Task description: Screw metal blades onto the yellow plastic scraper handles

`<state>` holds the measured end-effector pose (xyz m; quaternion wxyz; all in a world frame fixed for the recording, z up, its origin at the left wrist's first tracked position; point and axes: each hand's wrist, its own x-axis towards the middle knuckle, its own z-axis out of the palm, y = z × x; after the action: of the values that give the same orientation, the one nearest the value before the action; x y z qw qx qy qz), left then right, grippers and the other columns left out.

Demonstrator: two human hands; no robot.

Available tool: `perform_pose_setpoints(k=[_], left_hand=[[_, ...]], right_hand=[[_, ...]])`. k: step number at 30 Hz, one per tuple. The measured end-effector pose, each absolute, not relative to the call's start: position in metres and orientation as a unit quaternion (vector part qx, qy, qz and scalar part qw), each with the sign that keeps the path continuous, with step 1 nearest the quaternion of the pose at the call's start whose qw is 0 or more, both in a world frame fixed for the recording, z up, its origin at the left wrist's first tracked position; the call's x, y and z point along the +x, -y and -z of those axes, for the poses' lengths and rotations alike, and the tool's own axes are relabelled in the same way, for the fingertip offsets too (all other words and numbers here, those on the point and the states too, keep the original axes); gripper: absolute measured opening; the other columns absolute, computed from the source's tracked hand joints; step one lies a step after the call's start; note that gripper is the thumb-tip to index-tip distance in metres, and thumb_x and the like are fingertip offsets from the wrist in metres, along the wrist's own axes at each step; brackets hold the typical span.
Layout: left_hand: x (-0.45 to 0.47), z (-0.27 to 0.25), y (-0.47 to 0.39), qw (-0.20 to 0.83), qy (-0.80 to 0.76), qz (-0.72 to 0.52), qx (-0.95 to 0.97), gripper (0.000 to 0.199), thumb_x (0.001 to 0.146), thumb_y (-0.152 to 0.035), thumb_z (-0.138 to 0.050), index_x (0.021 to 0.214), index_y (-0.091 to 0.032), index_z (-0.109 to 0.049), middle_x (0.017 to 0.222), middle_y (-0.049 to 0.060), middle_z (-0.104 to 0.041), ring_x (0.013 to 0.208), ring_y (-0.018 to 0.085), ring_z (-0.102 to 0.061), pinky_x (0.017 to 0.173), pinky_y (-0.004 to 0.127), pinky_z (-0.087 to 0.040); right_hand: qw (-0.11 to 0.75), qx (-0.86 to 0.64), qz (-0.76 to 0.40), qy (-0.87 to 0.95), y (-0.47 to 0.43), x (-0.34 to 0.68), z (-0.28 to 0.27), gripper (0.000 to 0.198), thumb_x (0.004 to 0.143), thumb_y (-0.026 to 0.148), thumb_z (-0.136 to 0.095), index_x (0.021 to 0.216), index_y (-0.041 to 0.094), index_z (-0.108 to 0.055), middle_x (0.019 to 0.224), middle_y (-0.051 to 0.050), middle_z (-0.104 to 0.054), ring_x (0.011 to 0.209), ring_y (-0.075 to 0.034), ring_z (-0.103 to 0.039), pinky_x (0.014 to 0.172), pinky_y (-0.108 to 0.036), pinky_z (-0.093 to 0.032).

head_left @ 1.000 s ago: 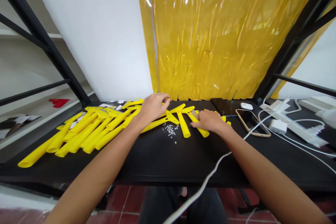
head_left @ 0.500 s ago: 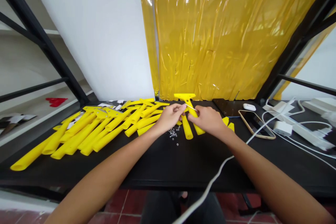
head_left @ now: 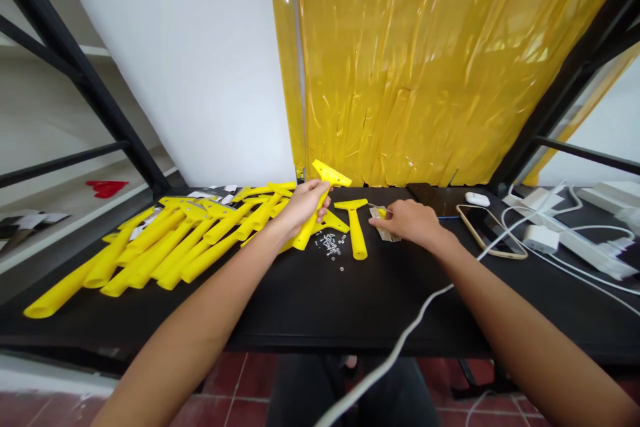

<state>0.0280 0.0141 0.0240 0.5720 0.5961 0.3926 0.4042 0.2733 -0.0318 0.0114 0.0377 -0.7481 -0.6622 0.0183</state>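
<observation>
My left hand (head_left: 307, 205) is closed around a yellow plastic scraper handle (head_left: 309, 225), raised with its wide T-shaped head up and tilted. My right hand (head_left: 413, 221) is closed at the right on a thin metal-shafted tool (head_left: 375, 207), whose grip is hidden by the fingers. Beneath those fingers lies a small brownish-clear packet (head_left: 384, 228). Between the hands another yellow T-shaped handle (head_left: 357, 237) rests on the black table, with a heap of small metal nuts and screws (head_left: 327, 247) to its left. Behind the heap shows another yellow head (head_left: 334, 220).
A row of yellow handles (head_left: 165, 247) covers the table's left side, some with metal plates. To the right lie a phone (head_left: 487, 230), a white earbud case (head_left: 477, 199), a charger (head_left: 541, 238) and a power strip (head_left: 595, 250). A white cable (head_left: 417, 320) crosses the front edge.
My left hand has moved left and now lifts a yellow handle. My right hand, with the thin tool, has drawn right, away from the handles, to the packet.
</observation>
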Motion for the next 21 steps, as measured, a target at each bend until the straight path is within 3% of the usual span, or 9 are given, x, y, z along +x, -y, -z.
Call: perform_pose_setpoints(k=[5,14,21], left_hand=[[0.028,-0.02,-0.013,0.535,-0.385,-0.371,0.654,0.023,0.098,-0.041,-0.058,0.085,-0.023,-0.056,0.073,0.004,-0.058,0.049,0.009,-0.048,0.044,0.027,-0.037],[0.027,-0.023,-0.013,0.528,-0.395,-0.343,0.669,0.025,0.097,-0.039,-0.061,0.08,-0.022,-0.057,0.073,0.006,-0.061,0.047,0.009,-0.048,0.044,0.029,-0.036],[0.027,-0.023,-0.009,0.516,-0.387,-0.313,0.697,0.025,0.097,-0.037,-0.059,0.077,-0.022,-0.055,0.073,0.005,-0.063,0.043,0.008,-0.046,0.042,0.029,-0.037]], right_hand=[[0.006,-0.747,-0.018,0.664,0.03,0.263,0.0,0.047,0.085,0.058,-0.064,0.108,0.018,-0.075,0.11,-0.019,-0.074,0.105,-0.035,-0.07,0.081,-0.04,-0.05],[0.031,-0.753,-0.075,0.653,0.027,0.273,-0.006,0.033,0.079,0.051,-0.071,0.095,0.023,-0.078,0.107,-0.011,-0.077,0.1,-0.031,-0.072,0.076,-0.035,-0.05],[0.018,-0.761,-0.054,0.646,0.025,0.276,-0.003,0.041,0.077,0.054,-0.074,0.098,0.02,-0.078,0.11,-0.014,-0.076,0.104,-0.033,-0.071,0.077,-0.036,-0.05]])
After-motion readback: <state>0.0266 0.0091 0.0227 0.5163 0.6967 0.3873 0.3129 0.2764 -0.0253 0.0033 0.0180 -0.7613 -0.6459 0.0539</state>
